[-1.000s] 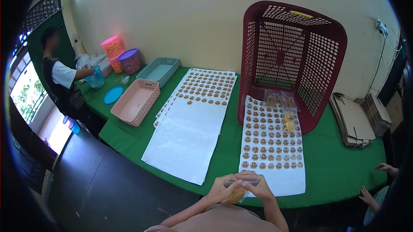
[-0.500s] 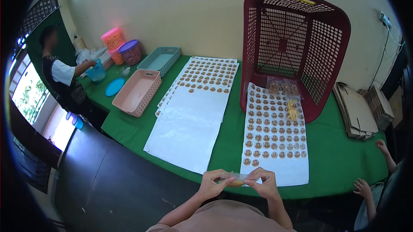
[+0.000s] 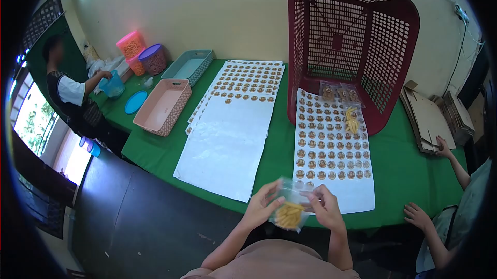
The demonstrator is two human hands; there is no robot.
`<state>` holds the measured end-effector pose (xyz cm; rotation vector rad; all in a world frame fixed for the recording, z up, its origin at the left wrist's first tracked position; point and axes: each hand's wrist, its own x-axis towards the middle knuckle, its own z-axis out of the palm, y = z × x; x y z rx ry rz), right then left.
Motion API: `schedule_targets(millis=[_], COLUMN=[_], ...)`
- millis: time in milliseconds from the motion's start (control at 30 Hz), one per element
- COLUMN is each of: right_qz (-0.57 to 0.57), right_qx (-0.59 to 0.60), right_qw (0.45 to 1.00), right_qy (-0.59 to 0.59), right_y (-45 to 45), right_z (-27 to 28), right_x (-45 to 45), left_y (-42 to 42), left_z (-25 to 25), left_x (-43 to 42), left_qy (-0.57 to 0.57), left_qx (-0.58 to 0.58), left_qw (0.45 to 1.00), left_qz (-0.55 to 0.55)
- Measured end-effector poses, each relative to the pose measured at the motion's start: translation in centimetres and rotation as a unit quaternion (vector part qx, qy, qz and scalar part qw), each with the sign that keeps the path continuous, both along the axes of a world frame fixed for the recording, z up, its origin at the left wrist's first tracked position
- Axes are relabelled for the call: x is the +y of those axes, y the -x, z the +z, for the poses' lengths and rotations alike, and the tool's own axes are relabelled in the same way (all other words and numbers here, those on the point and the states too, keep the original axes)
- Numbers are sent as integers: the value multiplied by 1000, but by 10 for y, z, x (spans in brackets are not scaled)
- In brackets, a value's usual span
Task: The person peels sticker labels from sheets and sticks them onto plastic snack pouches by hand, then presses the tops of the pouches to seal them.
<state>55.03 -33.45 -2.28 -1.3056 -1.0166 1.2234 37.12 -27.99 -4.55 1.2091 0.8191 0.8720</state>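
Observation:
A small clear plastic bag [image 3: 289, 214] with yellow stick-shaped snacks hangs upright in front of my body. My left hand [image 3: 263, 207] pinches its left edge. On its upper right side, my right hand [image 3: 327, 209] grips the bag between thumb and fingers. Just beyond lies a sheet of round brown stickers [image 3: 331, 149]. Another clear bag of yellow snacks [image 3: 352, 120] rests on that sheet's upper right part. Bags of brown snacks [image 3: 339, 93] lie at the sheet's top, by the mouth of a dark red basket [image 3: 337, 41].
More sticker sheets [image 3: 222, 144] lie on the green table [image 3: 155, 152]. Behind them stand a pink tray [image 3: 163, 105], a teal tray [image 3: 191, 65] and snack tubs [image 3: 153, 59]. One person [image 3: 72, 92] holds a blue container [image 3: 112, 86]. Another person [image 3: 461, 227] touches folded cardboard [image 3: 427, 118].
My hands have turned the bag upright, so its yellow contents show. The person at the right has come further into view, one hand now at the cardboard.

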Motion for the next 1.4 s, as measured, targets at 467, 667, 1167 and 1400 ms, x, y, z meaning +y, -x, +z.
schedule_targets(millis=[467,667,1167,1400], right_qz=[-62,-44,-92,-87], right_qx=[-92,-9,-60,2], right_qw=[980,995,992,996], right_qy=[-164,-84,-53,-30], right_y=[13,19,20,15], right_z=[5,-22,-36,-35], right_x=[21,25,7,-2], left_y=[-19,-19,-26,-25], left_z=[14,5,-11,-11], left_x=[4,3,-16,-23], left_qy=[111,45,41,73], left_qx=[-90,-83,-55,-56], left_qw=[987,993,997,993], left_qz=[-77,-66,-32,-73])
